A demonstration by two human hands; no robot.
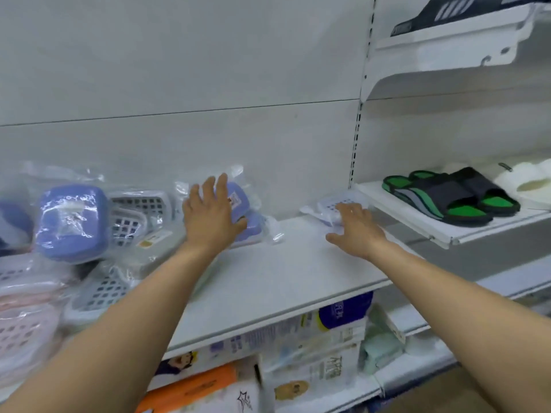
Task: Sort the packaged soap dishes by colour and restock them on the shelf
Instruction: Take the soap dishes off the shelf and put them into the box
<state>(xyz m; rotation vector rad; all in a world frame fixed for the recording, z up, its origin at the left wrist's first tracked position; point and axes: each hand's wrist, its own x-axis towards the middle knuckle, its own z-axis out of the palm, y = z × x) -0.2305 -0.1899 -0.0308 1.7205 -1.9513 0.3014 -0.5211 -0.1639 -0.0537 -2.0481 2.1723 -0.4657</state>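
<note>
Left hand (210, 217), fingers spread wide, rests on a bagged blue soap dish (238, 201). Right hand (356, 226), at three o'clock on the white shelf (268, 281), lies flat-fingered against a bagged white soap dish (334, 204).

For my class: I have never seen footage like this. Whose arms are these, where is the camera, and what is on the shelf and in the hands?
There is one picture, from a camera worn on a person's head, looking down at their own bare arms. The left hand lies with spread fingers on a purple packaged soap dish. The right hand rests open on a white packaged soap dish. Neither is lifted. Both lie on a white shelf, with more bagged dishes piled at the left. Green-and-black slippers sit on the neighbouring shelf.
</note>
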